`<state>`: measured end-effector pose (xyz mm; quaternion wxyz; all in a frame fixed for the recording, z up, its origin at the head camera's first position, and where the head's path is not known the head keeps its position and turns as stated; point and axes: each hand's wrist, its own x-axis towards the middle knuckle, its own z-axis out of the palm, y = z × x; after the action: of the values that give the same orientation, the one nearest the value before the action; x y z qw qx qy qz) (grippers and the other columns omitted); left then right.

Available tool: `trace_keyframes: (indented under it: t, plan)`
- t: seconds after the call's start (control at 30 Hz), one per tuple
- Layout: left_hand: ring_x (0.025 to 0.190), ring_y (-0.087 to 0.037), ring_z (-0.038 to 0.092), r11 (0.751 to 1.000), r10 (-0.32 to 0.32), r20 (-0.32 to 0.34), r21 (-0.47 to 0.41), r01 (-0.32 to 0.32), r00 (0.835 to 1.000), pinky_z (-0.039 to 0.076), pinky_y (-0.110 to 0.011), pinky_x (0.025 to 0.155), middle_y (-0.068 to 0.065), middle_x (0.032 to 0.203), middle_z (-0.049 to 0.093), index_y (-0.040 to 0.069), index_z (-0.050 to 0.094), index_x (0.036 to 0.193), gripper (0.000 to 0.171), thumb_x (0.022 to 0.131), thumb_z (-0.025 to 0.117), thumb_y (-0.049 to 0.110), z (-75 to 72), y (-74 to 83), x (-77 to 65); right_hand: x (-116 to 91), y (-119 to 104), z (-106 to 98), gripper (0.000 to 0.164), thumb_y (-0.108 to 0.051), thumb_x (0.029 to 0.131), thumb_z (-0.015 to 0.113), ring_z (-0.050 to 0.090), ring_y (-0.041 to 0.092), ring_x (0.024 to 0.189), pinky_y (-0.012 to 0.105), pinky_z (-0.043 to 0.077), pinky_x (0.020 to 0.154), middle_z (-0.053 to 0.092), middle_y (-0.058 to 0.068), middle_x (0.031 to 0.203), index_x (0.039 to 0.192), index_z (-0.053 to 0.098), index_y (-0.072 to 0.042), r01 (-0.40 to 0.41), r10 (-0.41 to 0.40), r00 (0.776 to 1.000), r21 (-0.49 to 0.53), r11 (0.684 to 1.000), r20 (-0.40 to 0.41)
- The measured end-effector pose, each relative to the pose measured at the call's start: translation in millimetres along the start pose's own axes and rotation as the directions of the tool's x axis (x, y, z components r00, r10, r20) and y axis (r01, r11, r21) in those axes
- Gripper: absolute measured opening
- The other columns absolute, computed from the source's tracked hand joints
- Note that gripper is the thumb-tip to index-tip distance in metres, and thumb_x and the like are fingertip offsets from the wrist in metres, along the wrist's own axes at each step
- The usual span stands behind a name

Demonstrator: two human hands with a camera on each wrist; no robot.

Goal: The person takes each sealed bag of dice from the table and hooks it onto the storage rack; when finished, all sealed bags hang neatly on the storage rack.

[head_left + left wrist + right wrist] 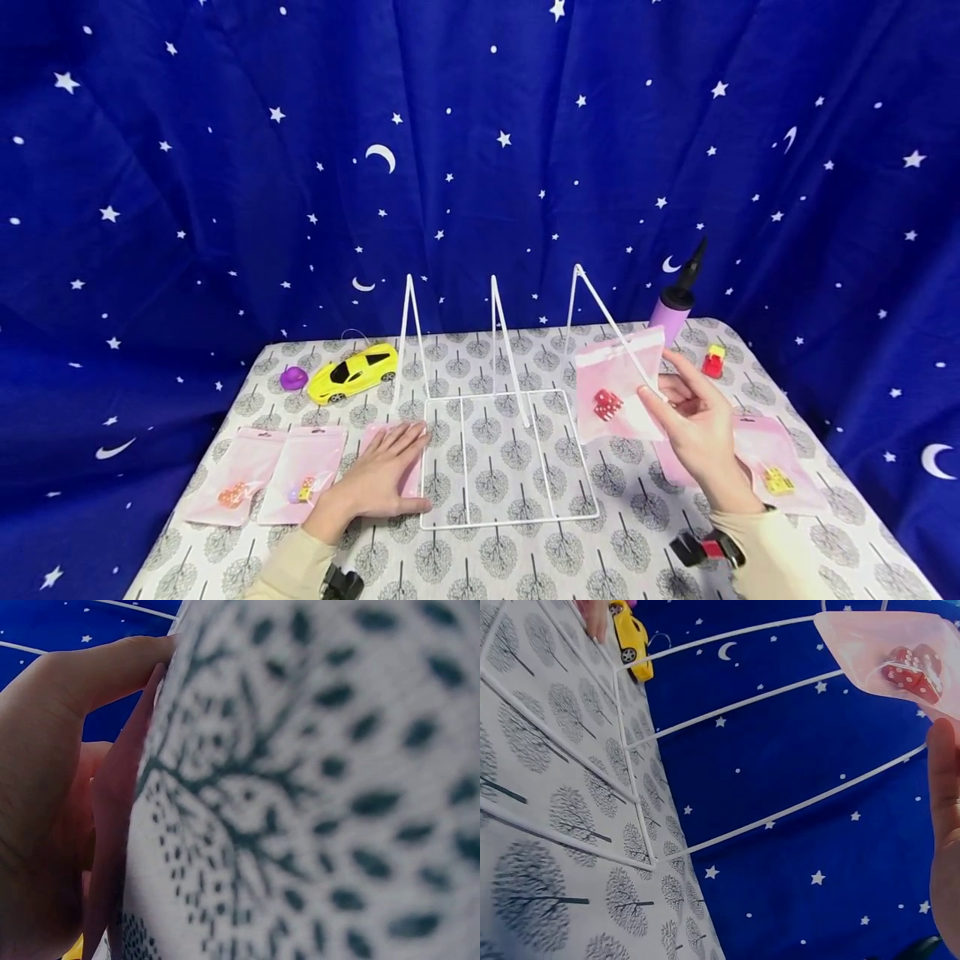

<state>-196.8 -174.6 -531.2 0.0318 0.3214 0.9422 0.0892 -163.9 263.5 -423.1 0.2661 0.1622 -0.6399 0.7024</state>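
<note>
A white wire display rack (510, 523) stands mid-table, its three bent prongs rising at the back. My right hand (701, 425) pinches the right edge of a pink zip bag (622, 417) with red dice (607, 404) inside, upright at the rack's right prong. The prong's sloping wire crosses in front of the bag in the head view. To the left, my left hand (386, 475) rests on another pink bag (372, 433), fingers extended over it beside the rack's left side. That bag (120, 787) lies between hand and tablecloth in the left wrist view; its contents are hidden.
Two pink bags with dice lie at left, one with orange dice (232, 495). Beyond them are a purple ball (293, 378) and a yellow toy car (352, 375). Right of the rack stand a purple hand pump (670, 315), a red-yellow toy (714, 362) and a bag with yellow dice (777, 481).
</note>
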Motion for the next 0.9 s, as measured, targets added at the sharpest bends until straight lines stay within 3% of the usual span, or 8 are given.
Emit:
trace_keyframes:
  t: [0.1,0.47,0.73,0.9]
  plan:
    - [0.149,-0.035,0.017,1.0,0.001,0.0,-0.002,-0.001,1.0,0.015,-0.06,0.119,-0.007,0.163,0.016,0.014,0.024,0.155,0.108,0.075,0.058,0.077,0.6,-0.3,0.0,15,13,5,0.06,0.022,0.079,0.063,0.071,0.005,0.079,0.013,0.056,0.073,0.074,-0.003,0.087,0.135,0.052,0.006,0.004,-0.005,1.0,-0.039,0.999,-0.01]
    - [0.149,-0.034,0.017,1.0,0.0,0.005,0.002,0.0,1.0,0.014,-0.059,0.119,-0.006,0.164,0.016,0.014,0.025,0.155,0.106,0.076,0.056,0.078,1.0,-1.0,1.5,70,61,19,0.055,0.011,0.085,0.066,0.067,0.004,0.069,0.012,0.051,0.06,0.074,-0.004,0.086,0.137,0.055,-0.004,0.014,-0.015,1.0,-0.037,0.999,-0.02]
    - [0.149,-0.034,0.017,1.0,0.0,0.004,0.008,0.0,1.0,0.014,-0.059,0.119,-0.006,0.164,0.016,0.015,0.025,0.155,0.107,0.076,0.056,0.078,1.6,-2.1,1.7,77,73,21,0.053,0.007,0.086,0.068,0.061,0.001,0.061,0.012,0.047,0.054,0.073,-0.007,0.083,0.136,0.056,-0.007,-0.008,0.006,0.998,-0.036,0.999,-0.056]
    - [0.149,-0.035,0.017,1.0,0.003,0.005,0.006,-0.003,1.0,0.015,-0.059,0.119,-0.007,0.163,0.016,0.014,0.025,0.155,0.106,0.076,0.057,0.077,-0.1,-0.7,1.7,70,79,18,0.039,0.008,0.085,0.067,0.064,0.001,0.068,0.012,0.052,0.061,0.074,-0.008,0.085,0.122,0.066,-0.006,-0.06,0.06,0.994,-0.003,0.998,-0.092]
